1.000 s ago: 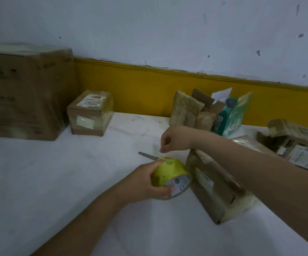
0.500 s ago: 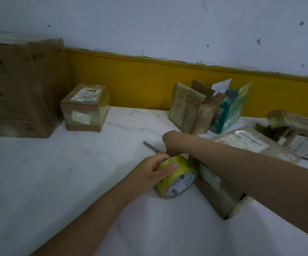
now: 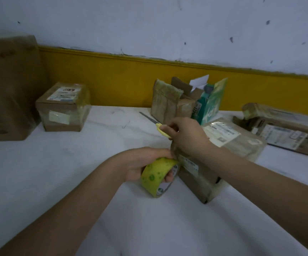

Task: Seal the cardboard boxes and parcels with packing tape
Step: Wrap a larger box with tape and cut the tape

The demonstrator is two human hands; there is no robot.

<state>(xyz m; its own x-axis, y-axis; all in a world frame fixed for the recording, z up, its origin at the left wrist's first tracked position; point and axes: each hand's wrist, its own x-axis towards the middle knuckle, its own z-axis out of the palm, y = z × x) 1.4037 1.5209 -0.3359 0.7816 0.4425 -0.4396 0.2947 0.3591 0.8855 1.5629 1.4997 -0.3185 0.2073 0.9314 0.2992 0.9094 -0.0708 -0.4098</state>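
- The left hand grips a roll of packing tape, fingers curled through its core and thumb over the top. The roll is yellow-green with darker green spots and stands on edge, lifted slightly off the white bench.
- Just to the right of that hand, the roll sits against the near left corner of a brown parcel. Whether a strip of tape joins the two cannot be told.
- The right hand hovers just above and beyond the left hand, over the same corner of the parcel. Its fingers are curled through the yellow handles of a pair of scissors. The metal blades point away and to the left, and appear closed.
- The parcel lies under the right wrist and forearm and stretches away to the right. It is wrapped in glossy clear tape and has a white shipping label on top.
- Beyond the right hand, against the yellow wall band, stands a cluster of opened cardboard boxes, with a green printed carton just beside them.
- Far right of the hands lies a long flat parcel with labels.
- Well to the left of the hands sits a small taped box, and beside it, at the frame edge, a large cardboard box.
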